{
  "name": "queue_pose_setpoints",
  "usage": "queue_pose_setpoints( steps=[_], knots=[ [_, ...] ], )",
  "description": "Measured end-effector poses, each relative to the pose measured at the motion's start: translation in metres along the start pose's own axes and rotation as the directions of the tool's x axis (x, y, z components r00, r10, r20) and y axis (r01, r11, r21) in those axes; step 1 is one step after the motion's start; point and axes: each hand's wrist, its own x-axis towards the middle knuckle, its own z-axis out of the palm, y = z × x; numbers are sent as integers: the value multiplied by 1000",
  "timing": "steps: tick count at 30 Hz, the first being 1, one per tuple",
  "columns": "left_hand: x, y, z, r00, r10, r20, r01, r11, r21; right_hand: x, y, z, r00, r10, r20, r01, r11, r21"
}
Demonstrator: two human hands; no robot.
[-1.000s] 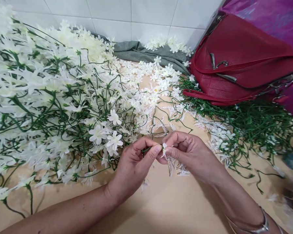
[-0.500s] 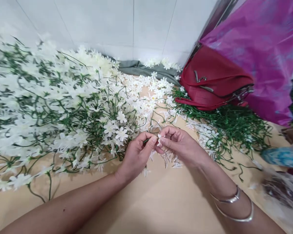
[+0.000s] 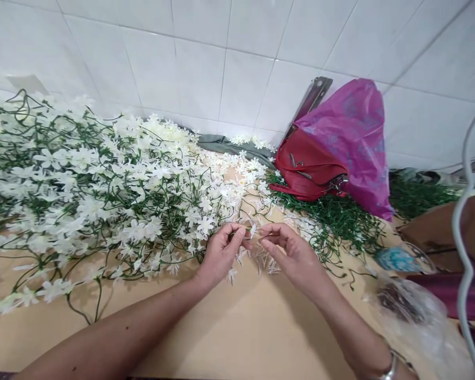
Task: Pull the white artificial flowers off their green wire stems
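White flower (image 3: 253, 230), a single small one, sits dead centre between the two hands, just above the counter (image 3: 221, 338)! At its eight o'clock, the left hand (image 3: 220, 254) has it: thumb and forefinger pressed together, pinching it at the stem end. Over at four o'clock, the right hand (image 3: 296, 259) has its fingertips right beside the petals, thumb and forefinger near each other; whether that grip pinches anything fine, I cannot tell. A silver bangle (image 3: 390, 367) circles the right wrist.

Look just below, six o'clock: thin white strands (image 3: 261, 259) lie scattered on the counter. Nine to ten o'clock, what a mass, the big heap of white flowers (image 3: 98, 206) on curling green stems! Loose blossoms (image 3: 241, 168) spread at twelve. Round to two, a red bag (image 3: 306, 171) with a purple plastic bag (image 3: 360, 137) against it; green stems (image 3: 344, 219) pile up at three, and a clear plastic bag (image 3: 431, 327) slumps at four.
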Motion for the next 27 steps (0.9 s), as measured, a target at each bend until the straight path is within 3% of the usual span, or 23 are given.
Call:
queue_pose_setpoints(
  steps=[3,8,12,17,23,27],
  knots=[
    [1,0,1,1000,25,-1,-25,1000,1,-12,5,25,980,-27,-195,25,1000,-10],
    [2,-3,1,999,43,-10,-43,999,-17,-25,7,58,947,7,-320,-2,1000,18],
    [1,-6,0,999,34,-7,-34,999,-18,-31,16,79,941,-12,-338,10,1000,-7],
    [0,-7,-1,998,56,-25,-55,998,26,-30,33,100,916,-135,-378,93,988,-125],
    [3,-9,-3,994,107,-21,-102,984,149,-29,45,110,905,-233,-355,124,945,-303],
    [6,-15,-6,994,113,-1,-111,977,182,-29,43,111,903,-228,-363,119,947,-297]
  ],
)
